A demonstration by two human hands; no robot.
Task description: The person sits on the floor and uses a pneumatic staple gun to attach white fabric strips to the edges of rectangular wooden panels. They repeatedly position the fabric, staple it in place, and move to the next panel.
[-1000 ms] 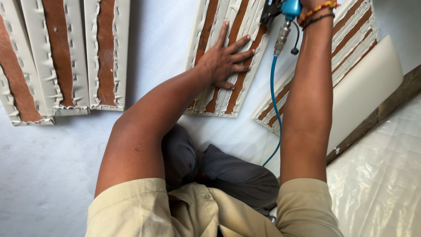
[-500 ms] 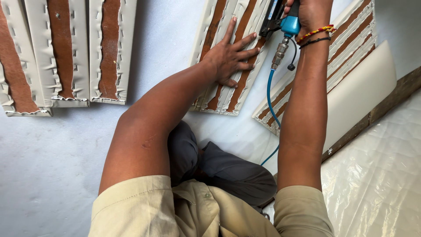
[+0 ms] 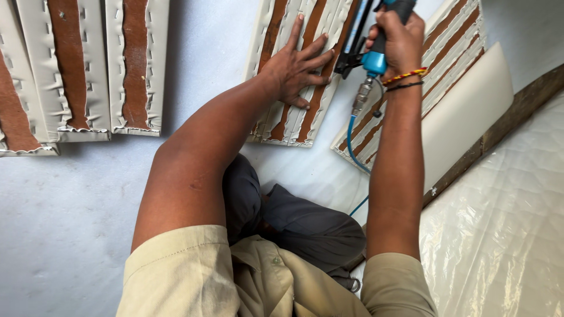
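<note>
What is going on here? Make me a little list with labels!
Left hand: flat on a white padded panel, fingers spread
Right hand: gripping a blue air stapler
Hose: blue, hanging from the stapler
Wrist: beaded bracelets
Nearby: more panels to the left
Surface: pale floor

Left hand point(image 3: 296, 64) lay flat, fingers spread, on an upholstered panel point(image 3: 282, 117); right hand point(image 3: 396, 41) gripped a blue pneumatic stapler point(image 3: 367, 58) beside it.

Blue pneumatic stapler point(image 3: 376, 56) upright over cream-wrapped panel point(image 3: 302, 70)
</note>
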